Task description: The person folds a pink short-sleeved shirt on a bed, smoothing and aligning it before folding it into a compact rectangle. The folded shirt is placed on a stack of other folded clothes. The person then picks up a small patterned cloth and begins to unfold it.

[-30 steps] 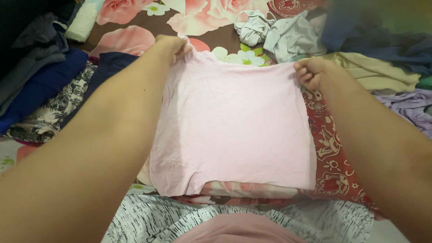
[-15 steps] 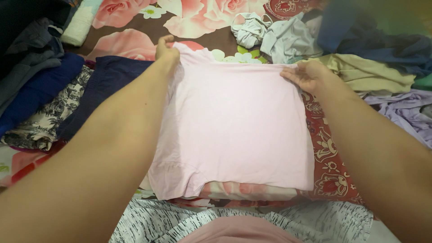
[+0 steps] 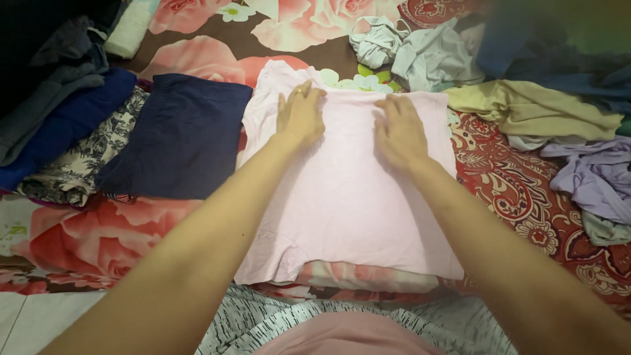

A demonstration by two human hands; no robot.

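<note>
- Nearest me, the pale pink shirt (image 3: 348, 204) lies spread flat on the flowered sheet (image 3: 98, 236).
- My left hand (image 3: 300, 115) and right hand (image 3: 399, 131) rest palm down on its far half, fingers spread, gripping nothing.
- A folded navy garment (image 3: 177, 138) lies just left of it.
- Beyond, loose clothes (image 3: 420, 56) lie in a heap.

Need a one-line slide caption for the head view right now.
Left hand and right hand press flat on a pale pink shirt spread over a floral sheet, folded navy garment beside.
</note>
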